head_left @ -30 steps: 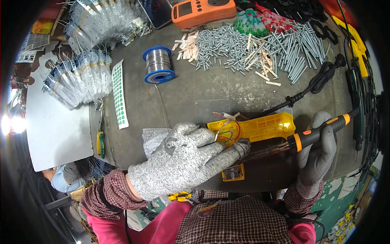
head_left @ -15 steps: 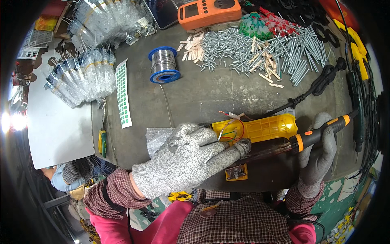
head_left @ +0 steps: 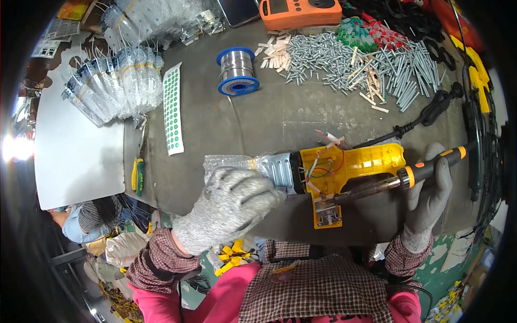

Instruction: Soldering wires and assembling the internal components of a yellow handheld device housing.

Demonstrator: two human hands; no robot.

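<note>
My right hand [head_left: 432, 185], in a grey glove, is closed round the black-and-orange handle of a soldering iron [head_left: 379, 185]. The iron's tip points left and meets, or nearly meets, a small switch [head_left: 328, 216] in the handle of an open yellow tool housing [head_left: 371, 161]. Red, green and white wires [head_left: 323, 168] run inside that housing. A silver metal barrel [head_left: 280, 173] joins its left end, partly in clear bubble wrap [head_left: 229, 161]. My left hand [head_left: 234, 202], gloved too, lies in front of the barrel with curled fingers; whatever they hold is hidden.
A solder spool [head_left: 237, 71] stands behind the housing. Screws [head_left: 328, 62], an orange meter [head_left: 299, 13] and red and green parts lie farther back. To the left are a green-dot sticker sheet [head_left: 173, 110], cutters [head_left: 137, 175] and wrapped parts [head_left: 121, 83]. A black cord [head_left: 431, 110] trails right.
My left hand has drawn back leftward from the wires and iron tip, its fingers now curled. The barrel and switch show more fully. The whole view has shifted slightly.
</note>
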